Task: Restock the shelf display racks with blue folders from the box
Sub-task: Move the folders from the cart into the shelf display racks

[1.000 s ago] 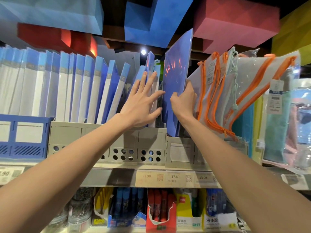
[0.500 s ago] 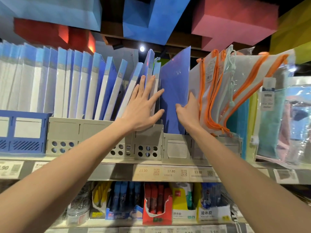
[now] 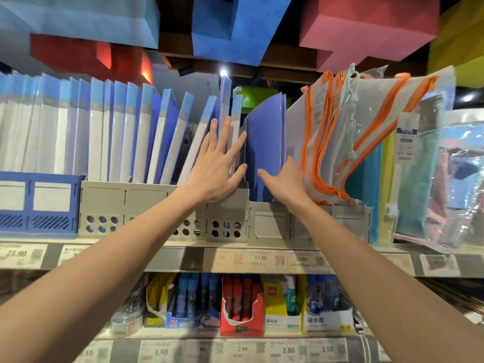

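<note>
folder (image 3: 265,153) upright in rack (image 3: 267,224), left hand (image 3: 217,169) left of it, right hand (image 3: 284,183) right, pouches (image 3: 327,142) further right

Left arm: I am stretching it forward and upward.
Left hand (image 3: 218,169): I am holding it flat, fingers straight and spread.
Right arm: I am reaching forward alongside.
Right hand (image 3: 285,182): I am pointing the thumb leftward; fingers hidden.

Centre slot tight: blue folder (image 3: 264,153) stands between leaning folders (image 3: 183,137) on its left and orange-zip pouches (image 3: 327,142) crowding its right. Open room above folder tops.
</note>
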### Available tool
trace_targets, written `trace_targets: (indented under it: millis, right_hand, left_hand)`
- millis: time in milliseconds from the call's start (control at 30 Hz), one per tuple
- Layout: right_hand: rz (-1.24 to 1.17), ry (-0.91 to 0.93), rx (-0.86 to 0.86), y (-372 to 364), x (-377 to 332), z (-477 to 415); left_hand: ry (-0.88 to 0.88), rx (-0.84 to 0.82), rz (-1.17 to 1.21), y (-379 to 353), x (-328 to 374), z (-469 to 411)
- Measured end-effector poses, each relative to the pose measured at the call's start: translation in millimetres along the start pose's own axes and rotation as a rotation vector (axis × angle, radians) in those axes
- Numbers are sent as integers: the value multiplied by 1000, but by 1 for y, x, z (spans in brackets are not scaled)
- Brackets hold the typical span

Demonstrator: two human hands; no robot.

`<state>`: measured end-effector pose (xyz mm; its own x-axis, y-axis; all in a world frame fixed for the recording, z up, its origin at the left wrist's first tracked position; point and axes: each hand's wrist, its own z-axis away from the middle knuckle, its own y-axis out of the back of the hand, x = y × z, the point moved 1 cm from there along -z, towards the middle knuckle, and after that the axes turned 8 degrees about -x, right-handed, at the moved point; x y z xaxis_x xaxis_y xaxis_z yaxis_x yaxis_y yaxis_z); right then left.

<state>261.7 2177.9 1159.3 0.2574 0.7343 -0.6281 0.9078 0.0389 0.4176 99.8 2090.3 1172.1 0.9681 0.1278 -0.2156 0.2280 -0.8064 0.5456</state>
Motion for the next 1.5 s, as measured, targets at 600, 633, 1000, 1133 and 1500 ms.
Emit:
trace_targets:
  millis: [600, 633, 1000, 1133, 1500]
  right_hand:
    - [-250, 492, 131, -115, -139, 120]
    - [-267, 489, 97, -133, -151, 134]
    - [-551, 444, -343, -385, -357, 394]
    - [-642, 371, -581, -462, -423, 492]
    - [-593, 146, -1196, -660, -509, 691]
  left_hand:
    - [366, 238, 297, 118, -67, 171]
    - [395, 228, 286, 128, -80, 192]
    - [829, 107, 153, 309, -238, 555]
    - [996, 78, 88, 366, -268, 682]
    - [1406, -163, -14, 442, -346, 939]
